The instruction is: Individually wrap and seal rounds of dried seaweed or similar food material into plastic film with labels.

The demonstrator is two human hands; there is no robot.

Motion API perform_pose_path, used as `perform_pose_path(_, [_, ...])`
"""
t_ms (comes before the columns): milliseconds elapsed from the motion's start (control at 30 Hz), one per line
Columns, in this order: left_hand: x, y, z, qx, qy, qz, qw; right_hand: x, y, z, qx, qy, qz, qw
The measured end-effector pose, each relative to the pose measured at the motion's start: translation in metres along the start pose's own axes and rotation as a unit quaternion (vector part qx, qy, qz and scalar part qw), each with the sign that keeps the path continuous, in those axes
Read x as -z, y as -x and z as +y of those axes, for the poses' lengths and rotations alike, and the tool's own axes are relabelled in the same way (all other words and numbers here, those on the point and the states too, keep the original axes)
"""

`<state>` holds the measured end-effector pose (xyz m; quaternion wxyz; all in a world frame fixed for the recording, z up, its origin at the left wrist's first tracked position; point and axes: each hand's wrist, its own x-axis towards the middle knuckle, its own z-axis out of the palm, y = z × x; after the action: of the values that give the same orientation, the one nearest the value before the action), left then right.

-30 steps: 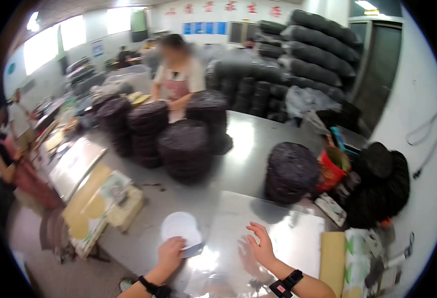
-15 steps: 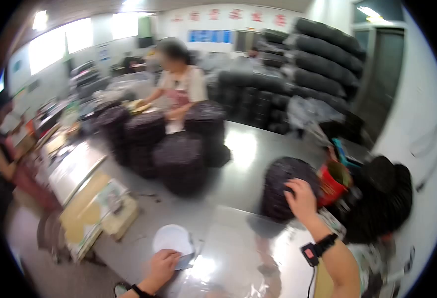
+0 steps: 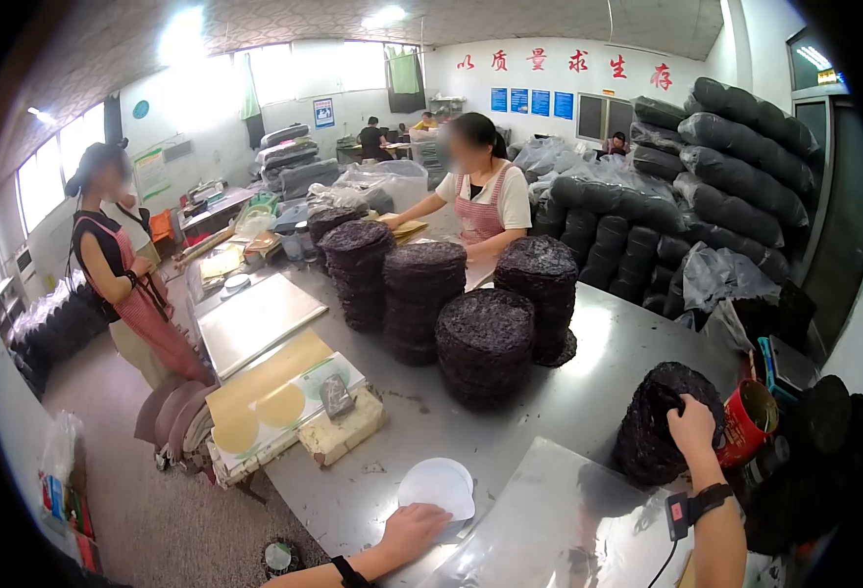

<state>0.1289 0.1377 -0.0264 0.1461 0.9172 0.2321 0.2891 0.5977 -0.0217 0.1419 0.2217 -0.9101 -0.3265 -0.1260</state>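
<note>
My left hand is closed on the near edge of a white round disc, low in the middle of the view on the metal table. To the right, my right hand pinches the edge of a dark round sheet on top of a short dark stack; its fingertips are partly hidden by the sheet. A clear plastic sheet lies on the table between my two hands.
Tall dark stacks stand mid-table, a co-worker behind them. A red can sits right of my right hand. A block and boards lie at left. Another person stands at far left.
The view has shifted, so the table's things appear further right. My right hand's fingers, spread over the stack before, have come together on its top sheet. My left hand stays at the white disc.
</note>
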Motion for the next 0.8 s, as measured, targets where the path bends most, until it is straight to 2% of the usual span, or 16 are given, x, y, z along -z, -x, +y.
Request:
perform_pose_path(67, [0.000,0.001,0.001,0.002,0.006,0.006,1.000,0.013,0.004,0.004,-0.011,-0.048,-0.084,0.995])
perform_pose_path(200, [-0.001,0.004,-0.002,0.006,-0.002,-0.006,1.000,-0.013,0.004,0.035,0.038,-0.113,-0.103,0.988])
perform_pose_path(267, [0.002,0.002,0.000,-0.001,-0.008,-0.015,1.000,-0.028,0.000,0.052,0.030,-0.149,-0.106,0.983])
perform_pose_path(367, [-0.001,0.002,-0.005,-0.012,-0.018,-0.009,1.000,-0.038,-0.007,0.061,-0.034,-0.279,-0.115,0.953])
perform_pose_path(467, [-0.002,0.003,0.000,0.003,-0.026,-0.002,1.000,-0.016,-0.013,0.059,-0.189,-0.272,-0.077,0.941])
perform_pose_path(500, [-0.003,0.002,0.002,0.009,-0.021,-0.002,1.000,-0.073,-0.028,0.113,-0.181,-0.381,0.073,0.904])
perform_pose_path(600, [-0.002,0.005,0.004,0.012,-0.021,-0.015,1.000,-0.058,-0.022,0.142,-0.215,-0.620,0.171,0.735])
perform_pose_path(667, [0.000,0.000,0.001,-0.012,-0.054,-0.022,0.998,-0.022,-0.007,0.131,-0.252,-0.661,0.222,0.671])
perform_pose_path(733, [0.003,-0.002,0.004,0.001,-0.028,-0.023,0.999,0.003,0.007,0.142,-0.220,-0.640,0.243,0.696])
perform_pose_path(800, [0.001,0.002,0.006,0.019,-0.015,-0.019,1.000,0.011,0.021,0.193,-0.181,-0.607,0.263,0.728])
